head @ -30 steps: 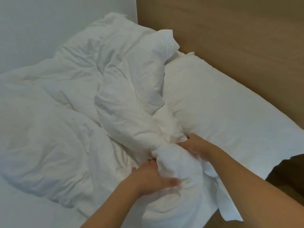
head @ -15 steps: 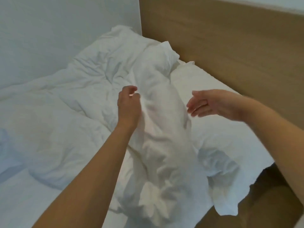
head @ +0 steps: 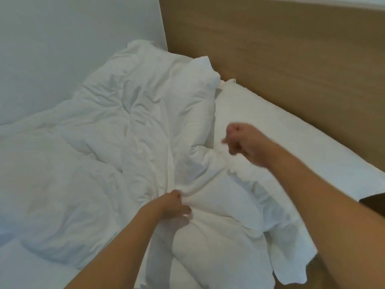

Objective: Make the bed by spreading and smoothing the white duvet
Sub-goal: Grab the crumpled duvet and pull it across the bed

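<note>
The white duvet point(head: 116, 130) lies crumpled over the bed, bunched into folds from the far corner down to the near edge. My left hand point(head: 173, 205) grips a gathered fold of the duvet low in the middle of the view. My right hand point(head: 243, 142) hangs in the air above the duvet's right side and the pillow, blurred, its fingers curled in a loose fist with nothing visible in them.
A white pillow point(head: 291, 147) lies along the wooden headboard point(head: 281, 59) on the right. A pale wall point(head: 73, 42) bounds the bed's far left side. Bare sheet point(head: 25, 268) shows at the lower left. A dark gap point(head: 375, 201) sits at the right edge.
My left hand has dropped from up high to the lower middle and holds a duvet fold there. The lifted duvet has fallen flatter. My right hand's fingers have curled.
</note>
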Tool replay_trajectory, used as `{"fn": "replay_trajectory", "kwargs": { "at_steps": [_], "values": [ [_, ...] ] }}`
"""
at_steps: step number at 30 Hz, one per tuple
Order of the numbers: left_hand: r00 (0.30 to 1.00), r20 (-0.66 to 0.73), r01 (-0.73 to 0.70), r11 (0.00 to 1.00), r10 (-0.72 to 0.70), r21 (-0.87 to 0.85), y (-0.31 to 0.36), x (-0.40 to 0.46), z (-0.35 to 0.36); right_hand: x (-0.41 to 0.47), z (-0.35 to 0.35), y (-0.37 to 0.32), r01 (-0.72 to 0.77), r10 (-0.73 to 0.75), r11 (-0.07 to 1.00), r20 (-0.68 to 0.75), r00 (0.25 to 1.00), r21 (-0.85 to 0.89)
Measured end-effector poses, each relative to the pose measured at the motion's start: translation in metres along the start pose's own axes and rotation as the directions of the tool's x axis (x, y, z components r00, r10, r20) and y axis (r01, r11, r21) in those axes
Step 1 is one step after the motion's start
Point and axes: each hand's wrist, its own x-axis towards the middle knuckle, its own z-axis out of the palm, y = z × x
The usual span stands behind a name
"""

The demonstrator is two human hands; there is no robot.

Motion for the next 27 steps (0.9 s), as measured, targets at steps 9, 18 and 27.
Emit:
{"fn": "replay_trajectory", "kwargs": {
  "at_steps": [9,18,27],
  "values": [
    [0.886,-0.451,-0.217,0.764,-0.107,-0.608,0.092,0.023,-0.055,-0.021,-0.011,0.107,-0.389,0.569,0.657,0.087,0.818,-0.645],
    [0.923,-0.378,-0.381,0.023,0.071,-0.924,0.132,-0.014,-0.139,-0.049,-0.036,-0.051,0.075,-0.144,0.961,0.249,0.958,0.266],
    [0.96,-0.271,-0.161,0.663,-0.066,-0.731,0.087,0.016,-0.133,-0.022,-0.056,0.057,-0.47,0.423,0.85,0.223,0.878,0.236]
  ]
}}
